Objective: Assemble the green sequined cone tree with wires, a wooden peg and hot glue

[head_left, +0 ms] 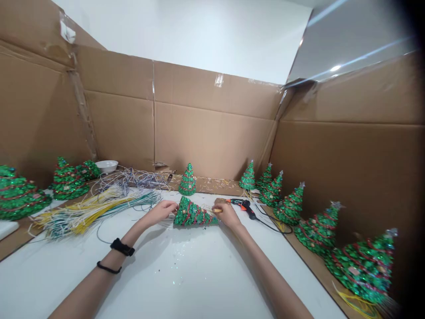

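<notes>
A small green glittery Christmas tree [194, 213] with red garland lies on its side on the white tabletop, its tip pointing right. My left hand [164, 212] grips the tree at its wide base, fingers closed there. Beside the tip, my right hand [228, 213] is closed around a small tan tool handle [217, 211] that looks wooden. Its working end is too small to make out. Just beyond the right hand rests an orange and black glue gun [245, 206], its cord trailing right. Bits of glitter are scattered in front of the tree.
Bundles of yellow, white and green wires [89, 212] spread across the left side. A white bowl [106, 166] stands behind them. Several finished-looking trees [317, 228] line the right edge, and another tree [187, 179] stands at the back. Cardboard walls [212, 133] enclose the table.
</notes>
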`<state>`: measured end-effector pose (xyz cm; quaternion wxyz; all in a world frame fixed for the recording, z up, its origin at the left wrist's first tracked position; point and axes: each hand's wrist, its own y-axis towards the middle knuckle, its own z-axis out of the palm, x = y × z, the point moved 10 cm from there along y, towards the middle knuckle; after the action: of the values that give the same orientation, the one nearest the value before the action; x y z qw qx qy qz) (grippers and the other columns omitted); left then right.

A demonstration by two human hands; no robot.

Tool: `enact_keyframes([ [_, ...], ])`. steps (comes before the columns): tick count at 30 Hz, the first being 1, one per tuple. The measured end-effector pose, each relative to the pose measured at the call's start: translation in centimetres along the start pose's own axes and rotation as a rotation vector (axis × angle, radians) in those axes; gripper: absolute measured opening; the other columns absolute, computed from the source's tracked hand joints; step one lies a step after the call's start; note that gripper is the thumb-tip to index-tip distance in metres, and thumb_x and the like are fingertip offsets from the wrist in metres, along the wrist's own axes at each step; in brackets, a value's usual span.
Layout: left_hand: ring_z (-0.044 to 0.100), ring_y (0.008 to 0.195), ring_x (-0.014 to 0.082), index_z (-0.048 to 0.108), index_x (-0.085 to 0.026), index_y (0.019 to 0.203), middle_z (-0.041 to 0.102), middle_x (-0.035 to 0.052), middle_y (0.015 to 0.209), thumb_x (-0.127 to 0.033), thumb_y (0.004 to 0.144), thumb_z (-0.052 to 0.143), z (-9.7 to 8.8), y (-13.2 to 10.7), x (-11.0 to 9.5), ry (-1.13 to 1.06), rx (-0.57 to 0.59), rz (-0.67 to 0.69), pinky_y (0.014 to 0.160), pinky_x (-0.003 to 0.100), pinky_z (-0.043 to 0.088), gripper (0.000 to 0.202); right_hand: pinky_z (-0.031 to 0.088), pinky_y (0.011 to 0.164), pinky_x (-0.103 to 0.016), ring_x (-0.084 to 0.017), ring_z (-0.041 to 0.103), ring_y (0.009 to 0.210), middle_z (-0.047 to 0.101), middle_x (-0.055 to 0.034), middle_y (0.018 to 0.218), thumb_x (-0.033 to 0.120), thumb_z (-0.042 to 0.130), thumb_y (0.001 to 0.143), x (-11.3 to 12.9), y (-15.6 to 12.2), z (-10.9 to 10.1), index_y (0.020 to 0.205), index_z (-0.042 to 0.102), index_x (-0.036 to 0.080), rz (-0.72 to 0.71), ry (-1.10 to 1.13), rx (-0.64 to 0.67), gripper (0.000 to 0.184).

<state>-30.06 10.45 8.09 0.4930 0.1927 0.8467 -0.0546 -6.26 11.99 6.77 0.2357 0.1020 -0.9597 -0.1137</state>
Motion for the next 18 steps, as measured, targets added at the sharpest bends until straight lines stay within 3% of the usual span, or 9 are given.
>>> enact_keyframes([
  [3,0.059,0.071,0.0193,0.064,-0.019,0.074,0.067,0.0028,0.069,-0.036,0.084,0.037,-2.5,-0.7,-1.1,0.32,-0.179,0.081,0.06,0.026,0.034,0.033,0.035,0.062,-0.025,-0.02,0.062,0.078,0.072,-0.0072,0.085,0.018,0.06,0.068,1.0,1.2,0.5,0.078,0.073,0.021,0.052,-0.047,0.017,0.016],
  [5,0.061,0.072,0.0203,0.066,-0.02,0.083,0.068,0.0031,0.069,-0.031,0.086,0.037,-4.5,-1.3,-1.4,0.508,-0.339,0.06,0.061,0.026,0.034,0.031,0.033,0.059,-0.025,-0.019,0.061,0.072,0.071,-0.0084,0.078,0.018,0.062,0.066,1.1,1.8,0.8,0.073,0.072,0.019,0.102,-0.068,0.012,0.012],
  [7,0.06,0.073,0.021,0.066,-0.021,0.087,0.07,0.0044,0.075,-0.028,0.088,0.037,-6.2,-2.2,-2.2,0.614,-0.524,0.079,0.063,0.028,0.034,0.03,0.031,0.058,-0.025,-0.018,0.059,0.067,0.07,-0.0087,0.073,0.016,0.06,0.067,1.1,2.0,0.9,0.068,0.071,0.017,0.131,-0.074,-0.004,0.01],
  [9,0.059,0.081,0.0224,0.065,-0.02,0.087,0.07,0.0055,0.085,-0.026,0.089,0.039,-6.9,-3.3,-3.9,0.659,-0.689,0.189,0.071,0.031,0.035,0.028,0.031,0.058,-0.025,-0.017,0.058,0.067,0.069,-0.0086,0.073,0.015,0.057,0.07,1.0,1.9,0.8,0.066,0.068,0.016,0.129,-0.066,-0.031,0.012],
  [11,0.055,0.087,0.023,0.065,-0.02,0.085,0.07,0.0051,0.089,-0.024,0.089,0.041,-6.4,-4.5,-5.9,0.663,-0.794,0.337,0.079,0.035,0.034,0.024,0.033,0.061,-0.024,-0.017,0.058,0.071,0.068,-0.008,0.076,0.014,0.054,0.072,0.9,1.6,0.4,0.067,0.067,0.016,0.106,-0.042,-0.068,0.013],
  [13,0.053,0.088,0.0223,0.064,-0.019,0.083,0.07,0.0041,0.087,-0.021,0.088,0.044,-5.0,-5.5,-7.6,0.644,-0.818,0.471,0.082,0.037,0.033,0.021,0.034,0.063,-0.023,-0.016,0.057,0.073,0.067,-0.0062,0.077,0.016,0.052,0.074,0.7,1.1,-0.3,0.069,0.064,0.017,0.085,-0.005,-0.111,0.013],
  [16,0.052,0.086,0.0217,0.064,-0.019,0.08,0.07,0.003,0.082,-0.017,0.086,0.046,-1.8,-6.7,-9.7,0.625,-0.752,0.657,0.08,0.037,0.033,0.019,0.036,0.062,-0.023,-0.016,0.055,0.07,0.066,-0.0043,0.076,0.022,0.047,0.078,0.5,0.3,-1.9,0.075,0.061,0.017,0.089,0.054,-0.183,0.015],
  [18,0.053,0.081,0.02,0.064,-0.019,0.079,0.069,0.0029,0.08,-0.016,0.085,0.045,0.5,-7.1,-10.4,0.551,-0.644,0.756,0.077,0.035,0.036,0.021,0.037,0.061,-0.024,-0.017,0.054,0.069,0.064,-0.0048,0.077,0.027,0.044,0.081,0.9,-0.6,-4.1,0.078,0.058,0.016,0.098,0.114,-0.287,0.018],
])
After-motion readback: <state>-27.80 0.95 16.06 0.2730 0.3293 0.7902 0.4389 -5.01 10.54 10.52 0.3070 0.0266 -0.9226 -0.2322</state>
